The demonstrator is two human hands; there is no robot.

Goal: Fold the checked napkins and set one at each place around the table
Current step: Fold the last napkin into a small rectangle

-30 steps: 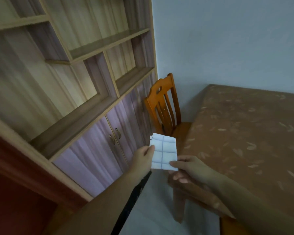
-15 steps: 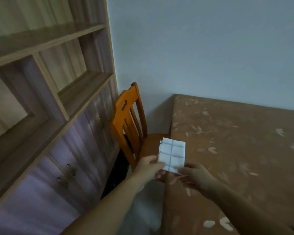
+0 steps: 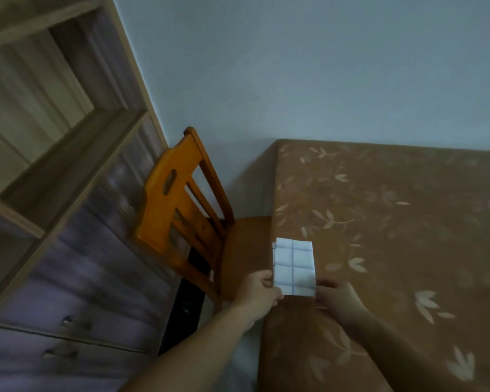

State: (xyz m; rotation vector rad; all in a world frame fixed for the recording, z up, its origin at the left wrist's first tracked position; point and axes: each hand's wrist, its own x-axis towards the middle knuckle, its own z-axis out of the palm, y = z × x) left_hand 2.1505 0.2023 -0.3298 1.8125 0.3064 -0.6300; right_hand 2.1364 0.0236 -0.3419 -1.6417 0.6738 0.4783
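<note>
A folded white napkin [image 3: 294, 265] with blue checks is held flat over the left edge of the table [image 3: 393, 236], which has a brown cloth with a pale leaf pattern. My left hand [image 3: 259, 292] pinches the napkin's near left corner. My right hand [image 3: 340, 302] grips its near right corner. The napkin's far end points at the wall. I cannot tell whether it touches the cloth.
An orange wooden chair [image 3: 187, 222] stands at the table's left side, its seat tucked partly under the edge. A wooden shelf unit with purple-grey cupboard doors [image 3: 68, 250] lines the left wall. A pale blue wall [image 3: 323, 66] runs behind the table.
The view has swung right and closer to the table. Both hands have carried the napkin from beside the chair to over the table's left edge.
</note>
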